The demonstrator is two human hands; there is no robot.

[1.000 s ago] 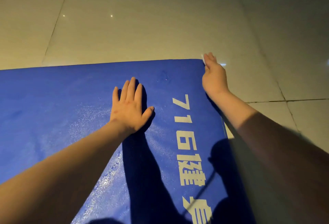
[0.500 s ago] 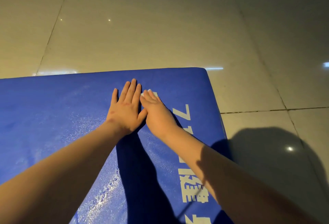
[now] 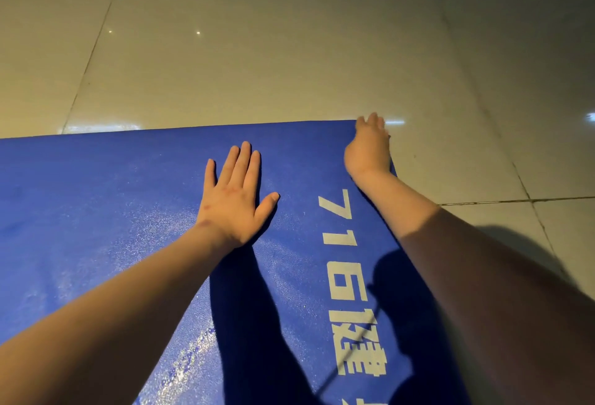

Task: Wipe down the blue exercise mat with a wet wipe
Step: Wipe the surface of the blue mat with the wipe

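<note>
Blue mat (image 3: 96,211) on the tiled floor (image 3: 289,66) — my left hand (image 3: 236,201) pressed flat to steady it; my right hand (image 3: 368,147) at the far corner, blurred: I cannot tell its grip, wipe unseen.

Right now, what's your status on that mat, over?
Left grip open, flat on blue mat. Right grip at far right corner, blurred; wipe unseen. Nothing blocking.

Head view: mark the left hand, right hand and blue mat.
left hand (image 3: 236,205), head view, back of the hand.
right hand (image 3: 367,147), head view, back of the hand.
blue mat (image 3: 96,195), head view, bare surface left of both hands.
</note>
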